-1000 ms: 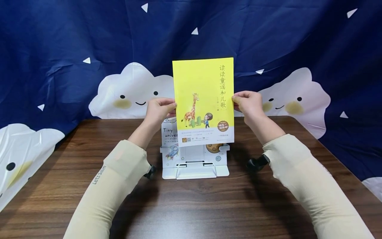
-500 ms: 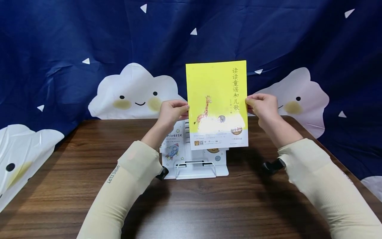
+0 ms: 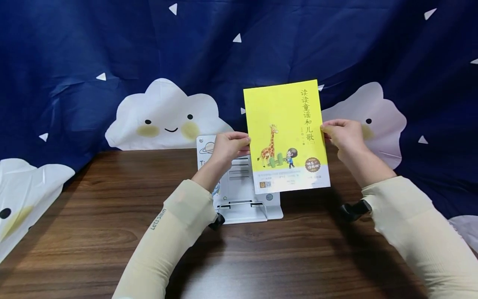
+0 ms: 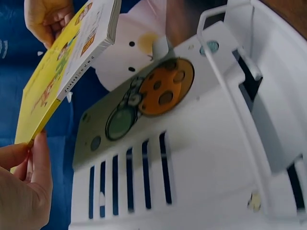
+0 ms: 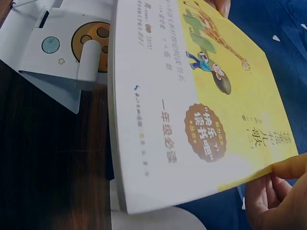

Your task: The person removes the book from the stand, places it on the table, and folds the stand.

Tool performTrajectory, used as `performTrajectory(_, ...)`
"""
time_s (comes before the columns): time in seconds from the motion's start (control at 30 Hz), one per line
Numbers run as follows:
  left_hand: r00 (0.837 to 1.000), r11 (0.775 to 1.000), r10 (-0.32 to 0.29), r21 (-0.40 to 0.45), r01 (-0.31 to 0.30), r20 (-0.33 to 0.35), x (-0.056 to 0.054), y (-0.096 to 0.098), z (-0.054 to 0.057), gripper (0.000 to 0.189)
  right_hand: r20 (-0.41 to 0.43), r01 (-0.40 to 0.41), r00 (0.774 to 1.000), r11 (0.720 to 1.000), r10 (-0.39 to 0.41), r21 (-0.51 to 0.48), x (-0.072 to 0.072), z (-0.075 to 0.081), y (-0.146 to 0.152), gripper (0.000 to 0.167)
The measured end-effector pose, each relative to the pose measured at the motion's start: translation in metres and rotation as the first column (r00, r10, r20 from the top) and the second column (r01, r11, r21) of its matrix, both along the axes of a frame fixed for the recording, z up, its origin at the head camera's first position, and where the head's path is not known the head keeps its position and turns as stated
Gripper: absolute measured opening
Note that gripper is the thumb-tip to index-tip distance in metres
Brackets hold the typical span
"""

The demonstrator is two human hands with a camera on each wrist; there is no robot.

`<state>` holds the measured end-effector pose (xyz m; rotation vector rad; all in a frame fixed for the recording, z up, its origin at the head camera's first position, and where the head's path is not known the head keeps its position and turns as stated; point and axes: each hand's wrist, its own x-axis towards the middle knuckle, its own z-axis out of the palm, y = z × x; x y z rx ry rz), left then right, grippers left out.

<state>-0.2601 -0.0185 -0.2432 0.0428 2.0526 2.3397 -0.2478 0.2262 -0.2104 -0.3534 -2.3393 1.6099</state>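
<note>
A yellow book point(image 3: 285, 112) with a giraffe and a child on its cover is held upright in the air, slightly tilted. My left hand point(image 3: 231, 147) pinches its left edge between thumb and fingers. On the opposite edge my right hand point(image 3: 343, 133) pinches it likewise. Behind and below the book stands a white book stand point(image 3: 239, 211) with space drawings and a wire bar at its front; the book overlaps its right part in the head view. In the left wrist view the stand's slotted back panel point(image 4: 192, 158) shows apart from the book's spine edge.
The stand rests on a dark wooden table point(image 3: 112, 241). A blue curtain point(image 3: 93, 41) with white clouds hangs behind the table. A black wrist strap piece point(image 3: 352, 209) juts below the right sleeve, another point(image 3: 217, 221) below the left.
Both hands have carried the book to the right and a little down, away from the stand's middle. The book now leans slightly, and more of the stand's left side and middle shows.
</note>
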Motion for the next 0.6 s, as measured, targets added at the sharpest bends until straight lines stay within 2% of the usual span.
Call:
performTrajectory(0.27, 0.999, 0.999, -0.016, 0.046, 0.013, 0.048, 0.002, 0.024, -0.007, 0.015, 0.034, 0.046, 0.998, 0.998, -0.047, 0.051, 0.004, -0.005, 0.021, 0.026)
performTrajectory(0.5, 0.997, 0.996, -0.039, 0.087, 0.032, 0.073, 0.005, 0.046, -0.013, 0.012, 0.073, 0.037, 0.996, 0.995, -0.044, 0.094, 0.011, -0.011, 0.042, 0.035)
performTrajectory(0.6, 0.994, 0.994, -0.054, 0.097, 0.044, 0.096, 0.008, 0.055, -0.018, 0.011, 0.095, 0.036, 0.994, 0.994, -0.045, 0.100, 0.010, -0.018, 0.055, 0.032)
